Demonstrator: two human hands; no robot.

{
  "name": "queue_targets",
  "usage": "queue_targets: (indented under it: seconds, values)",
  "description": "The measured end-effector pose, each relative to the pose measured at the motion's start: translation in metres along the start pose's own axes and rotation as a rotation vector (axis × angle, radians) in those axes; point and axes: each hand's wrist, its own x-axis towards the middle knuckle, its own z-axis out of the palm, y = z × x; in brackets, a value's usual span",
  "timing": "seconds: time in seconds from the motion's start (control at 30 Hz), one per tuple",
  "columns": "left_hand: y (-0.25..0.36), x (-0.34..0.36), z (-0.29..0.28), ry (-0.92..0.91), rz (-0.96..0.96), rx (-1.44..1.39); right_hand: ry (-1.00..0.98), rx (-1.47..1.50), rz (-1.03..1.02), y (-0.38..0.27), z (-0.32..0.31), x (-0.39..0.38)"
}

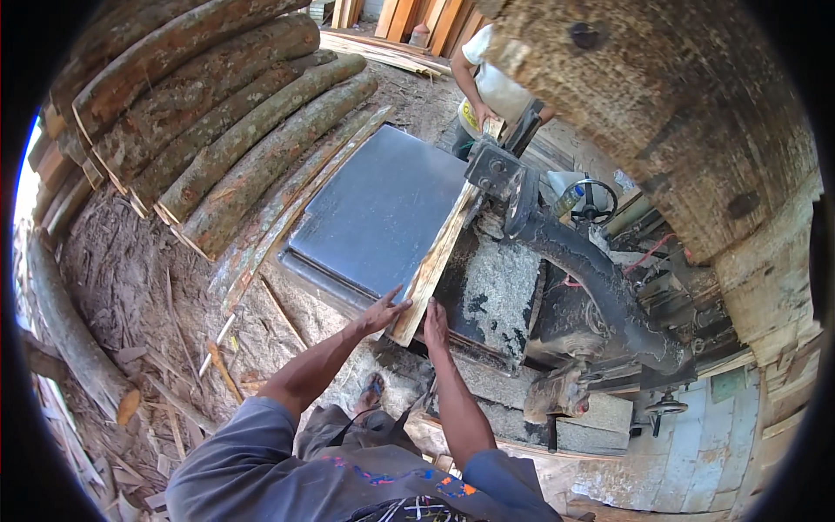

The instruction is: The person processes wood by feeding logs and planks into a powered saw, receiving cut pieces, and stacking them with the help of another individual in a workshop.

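A long, narrow, rough wooden board (pixel 437 255) lies along the right side of the grey metal machine table (pixel 370 204), reaching the dark machine head (pixel 493 171). Against the board's near end my left hand (pixel 384 310) rests with fingers stretched out toward it. My right hand (pixel 436 323) grips the board's right edge near that end. At the far end, a co-worker's hand (pixel 484 113) is on the wood by the machine; the part of the board under the head is hidden.
Several bark-covered logs (pixel 252 152) lie at upper left, with a curved log (pixel 74 322) farther left. A black machine arm (pixel 591 278) and handwheel (pixel 593 198) stand at right. A large weathered wooden panel (pixel 652 104) fills upper right. Wood scraps cover the ground around my foot.
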Motion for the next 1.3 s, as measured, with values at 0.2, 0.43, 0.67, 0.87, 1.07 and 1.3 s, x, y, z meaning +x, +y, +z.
queue_targets:
  seconds: [0.2,0.43,0.67,0.87,1.07,1.3]
  values:
    - [-0.059,-0.101,0.008,0.002,0.083,0.006,-0.133,0.021,0.101,-0.021,0.053,-0.150]
    - [-0.064,-0.240,0.035,-0.013,-0.011,-0.147,-0.093,0.009,0.119,-0.001,0.063,-0.289]
    - [-0.107,-0.379,0.058,0.007,-0.066,-0.084,-0.086,-0.011,0.127,0.044,0.077,-0.423]
    - [-0.158,-0.490,0.074,-0.001,-0.057,-0.099,-0.049,-0.165,-0.086,0.062,0.089,-0.543]
    - [-0.164,-0.611,0.088,-0.039,0.020,-0.183,-0.005,-0.163,-0.096,0.030,0.090,-0.673]
    - [-0.188,-0.705,0.118,-0.045,0.046,-0.325,0.451,-0.204,0.069,0.114,0.081,-0.842]
